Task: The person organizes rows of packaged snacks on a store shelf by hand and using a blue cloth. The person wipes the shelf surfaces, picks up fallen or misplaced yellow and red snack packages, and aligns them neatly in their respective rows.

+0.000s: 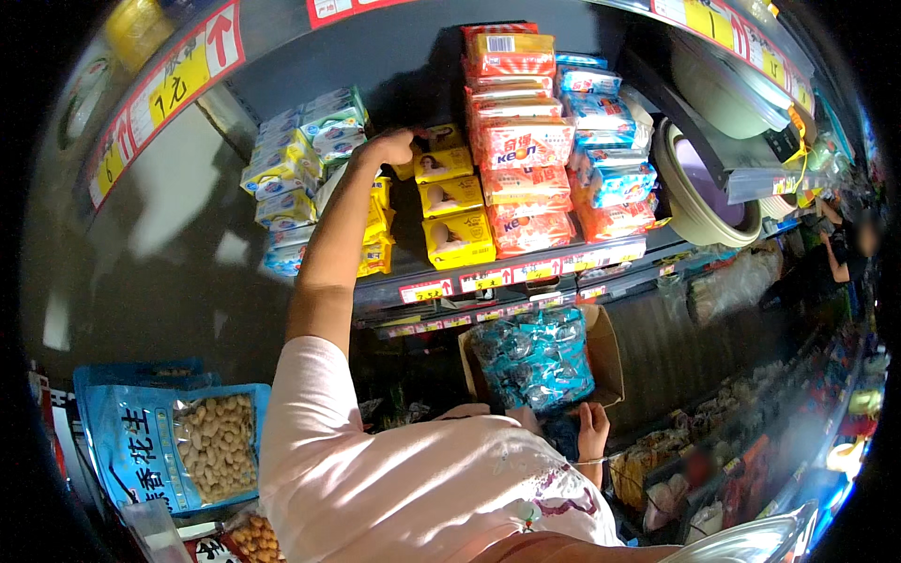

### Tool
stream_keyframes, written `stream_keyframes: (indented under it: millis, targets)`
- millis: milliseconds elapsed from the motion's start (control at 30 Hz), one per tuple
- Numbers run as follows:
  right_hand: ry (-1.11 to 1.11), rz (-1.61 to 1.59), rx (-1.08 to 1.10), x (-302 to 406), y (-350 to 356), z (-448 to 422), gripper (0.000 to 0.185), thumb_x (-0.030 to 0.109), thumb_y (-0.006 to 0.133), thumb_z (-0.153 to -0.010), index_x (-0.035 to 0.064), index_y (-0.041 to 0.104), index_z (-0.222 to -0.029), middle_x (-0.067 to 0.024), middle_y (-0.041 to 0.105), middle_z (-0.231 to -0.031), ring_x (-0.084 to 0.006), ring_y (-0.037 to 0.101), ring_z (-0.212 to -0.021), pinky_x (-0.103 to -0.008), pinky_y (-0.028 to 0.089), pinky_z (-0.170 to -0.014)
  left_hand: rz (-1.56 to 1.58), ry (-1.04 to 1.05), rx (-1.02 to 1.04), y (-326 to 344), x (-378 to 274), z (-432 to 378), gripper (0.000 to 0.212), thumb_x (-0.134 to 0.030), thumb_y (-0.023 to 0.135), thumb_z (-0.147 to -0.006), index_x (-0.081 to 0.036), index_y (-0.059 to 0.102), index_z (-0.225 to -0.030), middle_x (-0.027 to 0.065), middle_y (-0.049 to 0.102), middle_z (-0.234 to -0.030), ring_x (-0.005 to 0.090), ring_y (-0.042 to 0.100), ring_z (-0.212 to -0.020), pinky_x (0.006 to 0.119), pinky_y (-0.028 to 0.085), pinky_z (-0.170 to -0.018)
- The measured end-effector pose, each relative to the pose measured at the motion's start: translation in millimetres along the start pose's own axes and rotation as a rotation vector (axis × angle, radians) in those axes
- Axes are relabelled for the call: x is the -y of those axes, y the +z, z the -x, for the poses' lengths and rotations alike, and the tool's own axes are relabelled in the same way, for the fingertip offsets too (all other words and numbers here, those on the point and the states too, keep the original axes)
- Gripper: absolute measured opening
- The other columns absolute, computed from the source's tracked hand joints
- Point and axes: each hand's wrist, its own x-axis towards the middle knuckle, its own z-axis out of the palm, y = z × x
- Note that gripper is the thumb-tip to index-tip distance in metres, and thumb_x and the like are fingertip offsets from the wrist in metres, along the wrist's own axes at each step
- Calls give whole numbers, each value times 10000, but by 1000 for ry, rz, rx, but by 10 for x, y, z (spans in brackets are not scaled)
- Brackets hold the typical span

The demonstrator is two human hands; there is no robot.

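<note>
My left hand [394,148] reaches over the shelf at the back of the yellow soap boxes [450,197], its fingers bent and partly hidden; whether it grips a box cannot be told. A row of these boxes runs from the shelf front to the back, right of the hand. Left of my forearm stand stacks of white, yellow and green soap packs [303,155], with yellow packs [376,232] partly behind the arm. My right hand [593,426] is low, near an open cardboard box [605,352] of teal packets [538,359], its fingers bent; its grip is unclear.
Tall stacks of red-orange soap packs [524,151] and blue-white packs [609,141] stand further right, beside basins [711,183]. Price labels line the shelf edge [436,290]. Blue peanut bags [169,436] are at lower left. A person [855,243] is far right.
</note>
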Motion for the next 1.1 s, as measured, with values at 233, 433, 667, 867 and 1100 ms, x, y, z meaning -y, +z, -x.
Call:
stream_keyframes:
  millis: [233,433,667,867,1100]
  targets:
    - [55,-100,-28,-167,15,80,182,110,508,-872,17,521,-717,-12,544,-670,-62,436,-620,-224,358,-583,-289,-326,212,168,53,-90,595,-264,550,-736,-146,380,-1294,152,273,-1377,295,293,-1259,396,309,-999]
    - [49,-17,-44,-132,34,140,183,122,509,-873,6,521,-733,-19,548,-681,-61,428,-610,-226,353,-554,-499,-317,190,25,-210,-42,636,-349,537,-732,-80,387,-1289,171,257,-1382,281,234,-1289,399,158,-1057]
    - [68,-74,-19,-214,40,196,188,127,512,-874,2,511,-733,-8,532,-665,-58,399,-587,-221,343,-542,-724,-259,197,-322,-442,117,731,-305,687,-605,-110,431,-1262,167,268,-1373,283,241,-1274,414,130,-1050]
    - [61,-18,16,-171,58,136,204,138,517,-868,0,513,-718,-5,518,-645,-51,384,-587,-217,317,-519,-367,-258,68,-753,-659,375,977,-504,670,-562,9,298,-1307,249,207,-1375,358,232,-1270,423,185,-1047]
    - [25,52,108,-154,64,3,170,123,523,-853,10,530,-726,-22,538,-648,-72,415,-587,-233,343,-538,18,-278,-19,-21,-480,189,915,-641,440,-728,79,304,-1276,260,401,-1258,346,380,-1191,369,315,-983]
